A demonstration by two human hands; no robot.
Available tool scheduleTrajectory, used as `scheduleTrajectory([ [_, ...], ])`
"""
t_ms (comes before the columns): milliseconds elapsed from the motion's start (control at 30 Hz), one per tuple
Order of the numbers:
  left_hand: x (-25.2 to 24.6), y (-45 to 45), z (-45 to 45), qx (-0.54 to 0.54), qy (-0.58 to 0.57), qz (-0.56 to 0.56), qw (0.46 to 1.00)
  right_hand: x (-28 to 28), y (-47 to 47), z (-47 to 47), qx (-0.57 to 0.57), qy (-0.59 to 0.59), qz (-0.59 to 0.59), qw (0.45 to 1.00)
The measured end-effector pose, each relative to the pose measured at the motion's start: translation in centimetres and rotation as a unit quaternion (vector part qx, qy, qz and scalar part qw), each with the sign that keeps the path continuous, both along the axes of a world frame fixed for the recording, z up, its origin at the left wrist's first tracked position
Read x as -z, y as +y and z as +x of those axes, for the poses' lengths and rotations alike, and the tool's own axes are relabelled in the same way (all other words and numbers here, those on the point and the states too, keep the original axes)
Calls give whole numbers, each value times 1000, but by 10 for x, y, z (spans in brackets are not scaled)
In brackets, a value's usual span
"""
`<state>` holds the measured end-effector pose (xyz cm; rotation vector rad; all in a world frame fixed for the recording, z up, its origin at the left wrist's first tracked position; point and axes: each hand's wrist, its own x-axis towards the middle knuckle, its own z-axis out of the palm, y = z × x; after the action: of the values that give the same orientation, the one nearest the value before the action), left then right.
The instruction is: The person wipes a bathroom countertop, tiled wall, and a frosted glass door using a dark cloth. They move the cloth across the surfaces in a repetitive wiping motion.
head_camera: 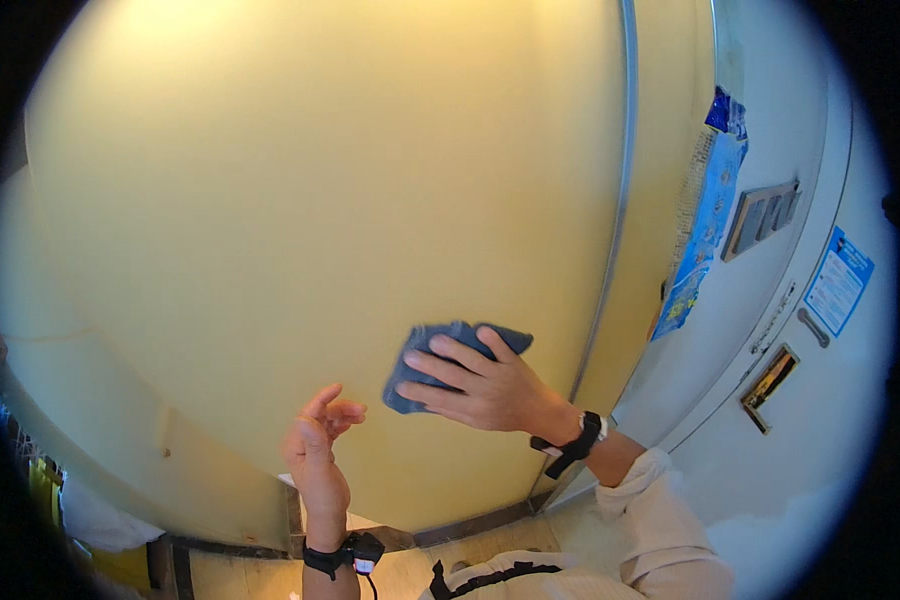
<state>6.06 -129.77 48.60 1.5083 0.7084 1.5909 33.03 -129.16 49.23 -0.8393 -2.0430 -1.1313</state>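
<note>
A folded dark blue-grey cloth [427, 367] lies under the spread fingers of my right hand [480, 382], pressed flat against a large pale yellow panel [307, 187], perhaps frosted glass. My left hand [319, 439] is raised to the left of the cloth, with its fingers loosely bent and nothing in it. Whether it touches the panel I cannot tell. Both wrists wear black straps, and a small device with a cable sits on the left one.
A metal strip [621, 187] edges the panel. Right of it are a blue plastic packet [709, 217], a switch plate [761, 217] and a white door with a handle [769, 386] and a blue-and-white notice [840, 281]. Dark edging [472, 530] runs along the floor. Bagged items [97, 514] stand lower left.
</note>
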Motion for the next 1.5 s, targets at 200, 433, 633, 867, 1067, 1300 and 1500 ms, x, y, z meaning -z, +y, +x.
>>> scheduleTrajectory([
  [200, 2, 2, 6, -17, 12, 3, 1000, 47, -2, 15, -12, -77, -72, 994],
  [433, 6, 5, 17, -20, 5, 1, 1000, 67, 6, 6, -21, -126, -93, 987],
  [633, 4, 3, 17, -27, 0, -9, 1000, 62, 4, 7, -3, -146, -78, 986],
  [867, 14, 4, 17, -43, -8, -3, 999, 56, 6, 4, -8, -128, -50, 991],
  [1067, 14, -10, 18, -44, -18, -4, 999, 23, -2, -3, -55, -1, -98, 994],
  [1300, 15, -10, 0, -23, -20, -14, 999, -5, -6, -17, -83, 62, -10, 995],
  [1500, 3, -34, 5, -5, -7, 27, 1000, -47, -18, -31, -102, 105, -25, 989],
])
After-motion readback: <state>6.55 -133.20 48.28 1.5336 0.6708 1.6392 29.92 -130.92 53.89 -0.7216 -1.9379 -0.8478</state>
